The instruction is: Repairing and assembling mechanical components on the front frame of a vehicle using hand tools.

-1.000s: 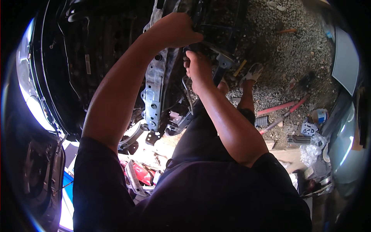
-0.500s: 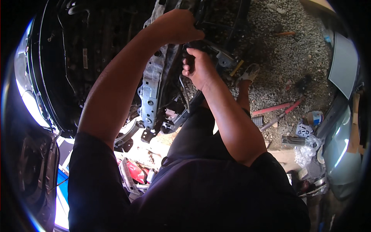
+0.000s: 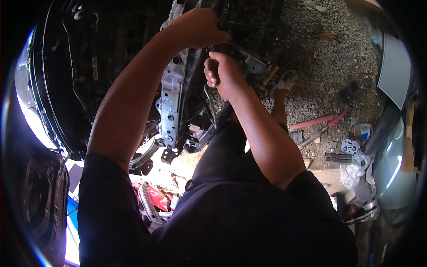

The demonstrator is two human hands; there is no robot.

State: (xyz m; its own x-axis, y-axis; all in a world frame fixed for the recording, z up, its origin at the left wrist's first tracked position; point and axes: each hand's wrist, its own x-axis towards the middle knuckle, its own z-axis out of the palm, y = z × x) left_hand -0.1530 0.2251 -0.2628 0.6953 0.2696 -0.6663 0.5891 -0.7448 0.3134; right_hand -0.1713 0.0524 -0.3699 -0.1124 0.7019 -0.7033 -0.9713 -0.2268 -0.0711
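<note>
My left hand [image 3: 200, 29] reaches over a long grey metal crossmember [image 3: 171, 111] with holes into a dark area of the car's front; its fingertips are hidden behind the back of the hand. Just below it, my right hand [image 3: 224, 71] is closed, fingers curled round something dark that I cannot make out. A thin bent metal rod [image 3: 210, 102] hangs below that hand, and a dark bracket [image 3: 254, 64] with a bolt hole is to its right.
Black car body [image 3: 58, 66] fills the left. Gravel [image 3: 333, 62] at right holds red-handled tools [image 3: 313, 122], a small can [image 3: 362, 131], metal parts and crumpled plastic [image 3: 351, 173]. Grey panels [image 3: 391, 66] stand along the right edge. My feet [image 3: 284, 82] are below; red parts [image 3: 158, 196] lie lower left.
Both hands sit slightly higher and further left in the picture, along with a small shift of the whole view. Their grip looks much the same.
</note>
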